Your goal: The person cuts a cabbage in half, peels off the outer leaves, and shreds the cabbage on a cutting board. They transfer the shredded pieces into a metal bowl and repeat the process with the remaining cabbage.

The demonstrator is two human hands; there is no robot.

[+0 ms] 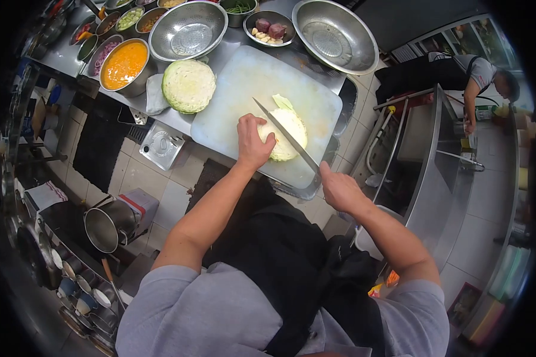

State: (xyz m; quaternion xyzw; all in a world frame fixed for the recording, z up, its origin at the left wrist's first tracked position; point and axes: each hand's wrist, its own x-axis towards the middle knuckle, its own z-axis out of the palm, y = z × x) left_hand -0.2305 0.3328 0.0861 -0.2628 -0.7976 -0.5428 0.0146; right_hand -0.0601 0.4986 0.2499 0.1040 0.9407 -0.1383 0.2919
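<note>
My right hand point(341, 189) is closed round the handle of a long kitchen knife point(289, 138). The blade lies slantwise across the pale cut face of a cabbage piece point(295, 128), its tip pointing to the far left. With curled fingers, my left hand point(255, 141) holds the near left side of that cabbage, close beside the blade. A loose leaf piece point(282, 102) sticks out at the cabbage's far edge. Beneath it all is a white cutting board point(232, 89). Another cabbage half point(189, 87) sits cut face up at the board's left edge.
Behind the board stand a perforated metal bowl point(189, 33), a wide metal basin point(339, 35) and a small bowl with onions and garlic point(269, 30). A pot of orange liquid point(124, 64) stands left, by a folded cloth point(156, 95). Another person point(482, 74) works at the right.
</note>
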